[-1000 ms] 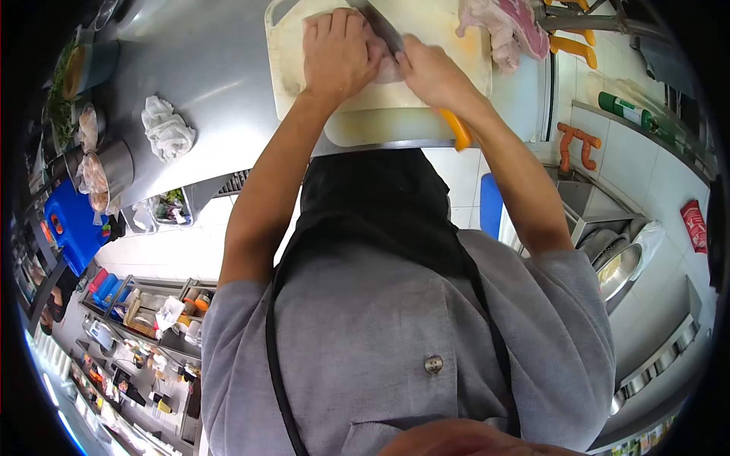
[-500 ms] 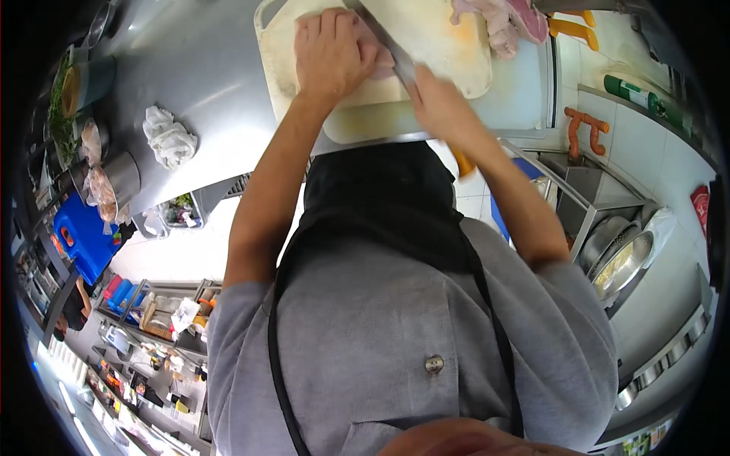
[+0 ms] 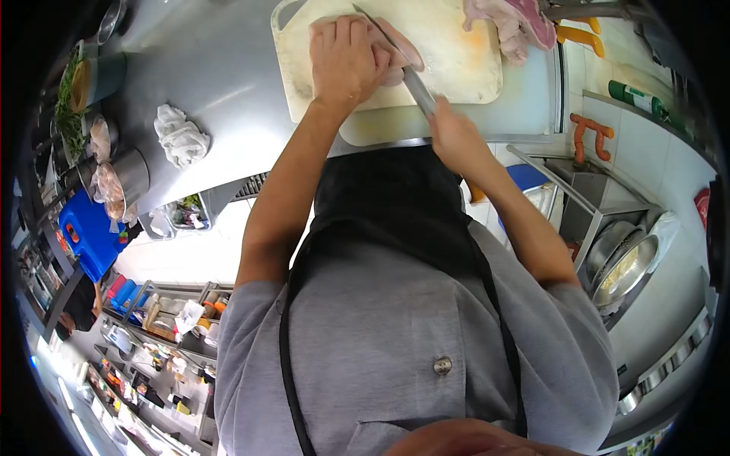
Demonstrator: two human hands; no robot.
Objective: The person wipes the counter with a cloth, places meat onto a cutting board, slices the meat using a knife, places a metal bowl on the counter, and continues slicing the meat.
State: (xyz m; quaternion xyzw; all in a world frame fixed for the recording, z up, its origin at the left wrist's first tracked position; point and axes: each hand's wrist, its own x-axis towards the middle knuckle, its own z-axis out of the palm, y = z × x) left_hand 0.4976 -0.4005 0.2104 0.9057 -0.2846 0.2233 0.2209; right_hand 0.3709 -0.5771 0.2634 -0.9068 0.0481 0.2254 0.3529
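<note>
On the white cutting board [image 3: 464, 80] lies a pale pink piece of raw chicken [image 3: 408, 51]. My left hand [image 3: 346, 64] presses down over it, fingers bent and gripping its left part. In my right hand [image 3: 456, 137] is a long-bladed knife [image 3: 418, 90], its handle mostly hidden by my fist. The blade runs up and to the left along the chicken, with a strip of meat on the blade's far side. More raw meat with pale skin [image 3: 513, 34] rests at the board's upper right corner.
A crumpled white cloth [image 3: 181, 137] lies on the steel counter [image 3: 220, 68]. Pots and a container with green herbs [image 3: 70, 121] stand at the far left. Metal bowls [image 3: 627, 262] sit at the right. Another person [image 3: 80, 308] is at the far lower left.
My right hand has moved down a little and drawn the knife back across the chicken. A strip of meat now shows beyond the blade. My left hand stays on the chicken.
</note>
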